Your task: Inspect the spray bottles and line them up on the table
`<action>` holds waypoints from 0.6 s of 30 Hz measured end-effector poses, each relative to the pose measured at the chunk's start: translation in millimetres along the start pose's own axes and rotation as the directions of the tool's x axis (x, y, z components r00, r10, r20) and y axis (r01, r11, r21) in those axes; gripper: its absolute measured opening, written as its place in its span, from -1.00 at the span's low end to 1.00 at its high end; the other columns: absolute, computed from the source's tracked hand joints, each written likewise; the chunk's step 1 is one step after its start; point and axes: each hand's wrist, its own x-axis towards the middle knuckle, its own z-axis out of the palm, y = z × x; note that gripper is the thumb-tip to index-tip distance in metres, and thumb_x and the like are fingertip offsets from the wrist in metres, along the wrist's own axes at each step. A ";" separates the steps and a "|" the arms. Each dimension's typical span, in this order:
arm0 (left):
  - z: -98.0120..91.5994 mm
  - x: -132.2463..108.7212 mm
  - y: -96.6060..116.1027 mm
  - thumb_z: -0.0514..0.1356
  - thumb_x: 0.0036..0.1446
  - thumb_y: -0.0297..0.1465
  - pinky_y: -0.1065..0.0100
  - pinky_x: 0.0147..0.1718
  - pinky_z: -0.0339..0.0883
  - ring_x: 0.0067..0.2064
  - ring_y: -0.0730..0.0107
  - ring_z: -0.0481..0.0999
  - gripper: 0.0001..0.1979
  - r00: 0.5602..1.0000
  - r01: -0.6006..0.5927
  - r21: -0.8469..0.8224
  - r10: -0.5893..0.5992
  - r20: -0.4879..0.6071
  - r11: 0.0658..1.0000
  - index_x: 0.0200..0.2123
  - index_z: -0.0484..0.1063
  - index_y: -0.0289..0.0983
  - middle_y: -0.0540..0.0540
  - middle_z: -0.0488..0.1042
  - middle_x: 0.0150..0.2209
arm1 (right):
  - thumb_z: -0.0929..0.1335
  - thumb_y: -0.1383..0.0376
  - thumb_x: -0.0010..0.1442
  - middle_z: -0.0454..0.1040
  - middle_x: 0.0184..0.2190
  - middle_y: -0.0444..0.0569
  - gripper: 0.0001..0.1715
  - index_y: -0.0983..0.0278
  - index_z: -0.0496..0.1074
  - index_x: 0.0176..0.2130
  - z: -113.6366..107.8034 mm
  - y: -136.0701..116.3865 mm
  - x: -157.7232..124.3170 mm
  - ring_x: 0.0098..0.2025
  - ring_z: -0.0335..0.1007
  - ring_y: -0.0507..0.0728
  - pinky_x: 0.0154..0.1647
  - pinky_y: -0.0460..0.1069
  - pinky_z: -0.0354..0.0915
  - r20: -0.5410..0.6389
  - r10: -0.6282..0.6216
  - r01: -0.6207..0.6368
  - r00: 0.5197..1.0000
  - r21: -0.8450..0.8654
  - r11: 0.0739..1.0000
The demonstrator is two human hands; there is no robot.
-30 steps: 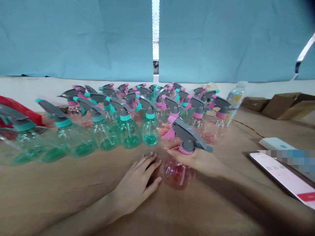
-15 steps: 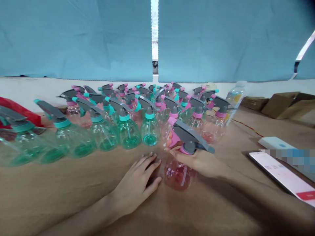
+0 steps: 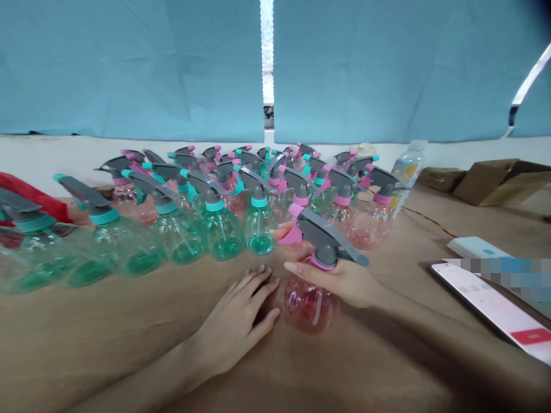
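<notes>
A pink-tinted spray bottle [image 3: 307, 307] stands upright on the table, its grey head tilted up toward the left with a pink nozzle and trigger. My right hand [image 3: 340, 281] is closed around its neck from the right, the thumb across the near side. One fingertip shows beyond the trigger, and the other fingers are mostly hidden behind the bottle. My left hand [image 3: 241, 312] lies flat on the table just left of this bottle, fingers spread and holding nothing. Beyond it stands a green-tinted spray bottle [image 3: 260, 226] with a turquoise collar.
Several more green and pink spray bottles fill rows at the back and left. A clear plastic bottle [image 3: 408, 166] stands behind them. To the right are a phone [image 3: 486, 298], a white box [image 3: 480, 248] and a brown cardboard box [image 3: 495, 180]. Red material [image 3: 34, 195] lies far left.
The right hand's fingers have opened away from the trigger, with one fingertip now stretched past it. The hand still holds the bottle's neck. My left hand stays flat on the table.
</notes>
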 end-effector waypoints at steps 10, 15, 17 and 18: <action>-2.0 0.2 1.4 0.03 0.29 -0.24 0.04 0.15 0.09 0.23 0.11 0.16 -0.57 1.000 0.001 -0.018 -0.001 0.003 1.000 0.17 0.20 -0.28 -0.19 0.20 0.22 | 0.32 0.10 0.08 0.48 -0.47 -0.10 -0.76 0.20 0.47 -0.39 3.7 11.2 1.0 -0.36 0.43 0.12 -0.30 0.05 0.42 -0.009 0.011 -0.010 1.000 0.112 0.994; -1.3 0.1 0.7 0.04 0.28 -0.24 0.06 0.16 0.08 0.23 0.11 0.15 -0.56 1.000 0.012 -0.008 -0.012 0.024 1.000 0.17 0.20 -0.28 -0.18 0.20 0.22 | 0.29 0.17 0.07 0.46 -0.50 -0.11 -0.80 0.17 0.46 -0.47 2.4 4.7 -0.1 -0.43 0.41 0.11 -0.38 0.02 0.43 -0.054 0.033 -0.036 0.998 -0.047 0.998; -1.3 0.2 0.9 0.04 0.28 -0.24 0.06 0.16 0.08 0.23 0.11 0.15 -0.56 0.999 0.015 -0.007 -0.014 0.028 1.000 0.17 0.21 -0.29 -0.19 0.20 0.22 | 0.30 0.17 0.06 0.46 -0.49 -0.12 -0.81 0.17 0.46 -0.46 2.3 3.6 -0.1 -0.42 0.42 0.12 -0.39 0.02 0.43 -0.074 0.026 -0.031 0.997 -0.068 0.997; -1.4 0.3 1.0 0.04 0.29 -0.25 0.06 0.16 0.08 0.23 0.12 0.15 -0.56 0.999 0.015 -0.006 -0.014 0.029 1.000 0.17 0.21 -0.30 -0.19 0.20 0.22 | 0.29 0.17 0.06 0.47 -0.49 -0.11 -0.81 0.16 0.46 -0.45 2.4 3.4 -0.1 -0.41 0.42 0.13 -0.40 0.02 0.43 -0.080 0.026 -0.032 0.996 -0.076 0.997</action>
